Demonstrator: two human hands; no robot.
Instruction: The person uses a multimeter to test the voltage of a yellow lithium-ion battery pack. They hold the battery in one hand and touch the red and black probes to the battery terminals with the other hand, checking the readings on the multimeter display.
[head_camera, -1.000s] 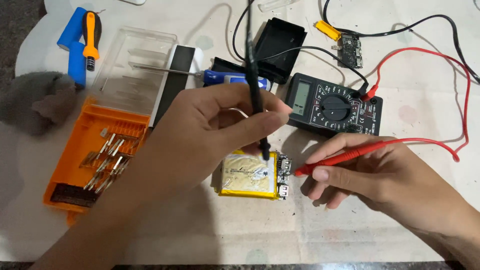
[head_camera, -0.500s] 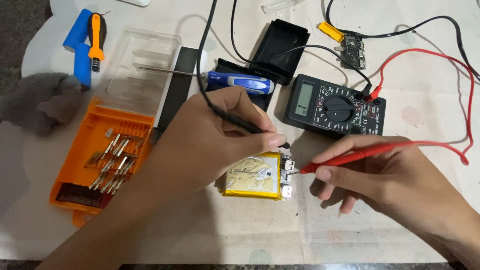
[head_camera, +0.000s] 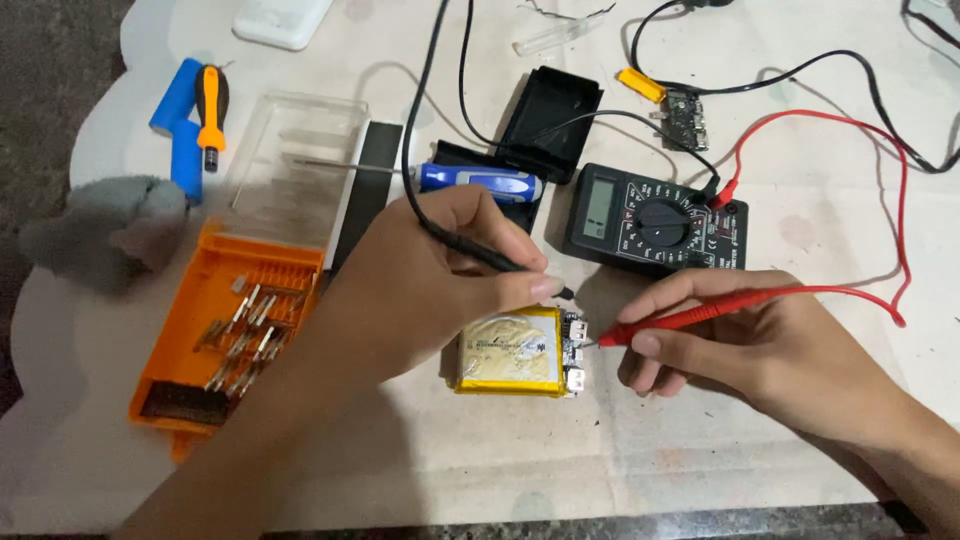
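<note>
Glossy yellow foil wraps the battery pack (head_camera: 510, 352); matt black plastic on the multimeter (head_camera: 655, 219); shiny orange plastic bit case (head_camera: 228, 330) holding metal bits; scuffed, stained table (head_camera: 700, 460).

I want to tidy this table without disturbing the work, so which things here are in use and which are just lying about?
In use:
left hand holding the black probe
right hand holding the red probe
yellow battery pack with its small circuit board
black multimeter

Lying about:
orange bit case
blue-handled screwdriver
orange-handled screwdriver
black plastic cover
</note>
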